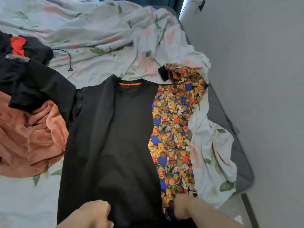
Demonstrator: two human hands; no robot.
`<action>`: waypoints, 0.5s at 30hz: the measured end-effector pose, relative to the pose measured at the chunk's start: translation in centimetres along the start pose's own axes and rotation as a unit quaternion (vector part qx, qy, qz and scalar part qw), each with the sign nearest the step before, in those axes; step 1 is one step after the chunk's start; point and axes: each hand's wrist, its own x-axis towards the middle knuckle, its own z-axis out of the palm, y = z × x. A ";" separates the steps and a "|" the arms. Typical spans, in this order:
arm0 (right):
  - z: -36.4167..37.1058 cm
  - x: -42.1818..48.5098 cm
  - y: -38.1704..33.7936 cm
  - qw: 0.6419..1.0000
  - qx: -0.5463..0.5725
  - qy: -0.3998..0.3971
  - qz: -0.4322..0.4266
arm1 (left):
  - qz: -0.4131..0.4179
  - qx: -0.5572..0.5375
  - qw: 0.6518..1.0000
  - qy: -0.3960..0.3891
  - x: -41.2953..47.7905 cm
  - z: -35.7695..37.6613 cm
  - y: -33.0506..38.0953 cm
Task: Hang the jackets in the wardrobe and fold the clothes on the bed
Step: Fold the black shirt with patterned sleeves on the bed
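black cotton T-shirt with a teddy-bear print side panel (115, 137) flat on the floral-sheeted bed (98, 38), collar far, hem at both hands | left hand (97, 213) curled, pinching the black hem; right hand (182, 208) curled, gripping the printed hem | orange neck tape, printed sleeve crumpled
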 end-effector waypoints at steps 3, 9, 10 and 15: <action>-4.7 0.3 1.5 0.983 0.123 0.131 -0.046 | 0.066 -0.015 0.993 0.098 1.9 -4.5 2.4; -14.2 1.8 5.0 0.864 0.362 0.344 -0.071 | 0.138 -0.068 0.947 0.281 7.5 -12.9 7.9; -15.6 2.5 5.6 0.846 0.374 0.373 -0.069 | 0.144 -0.073 0.941 0.297 8.7 -14.1 8.9; -21.9 6.5 7.8 0.776 0.406 0.478 -0.067 | 0.143 -0.039 0.913 0.380 15.0 -19.4 13.3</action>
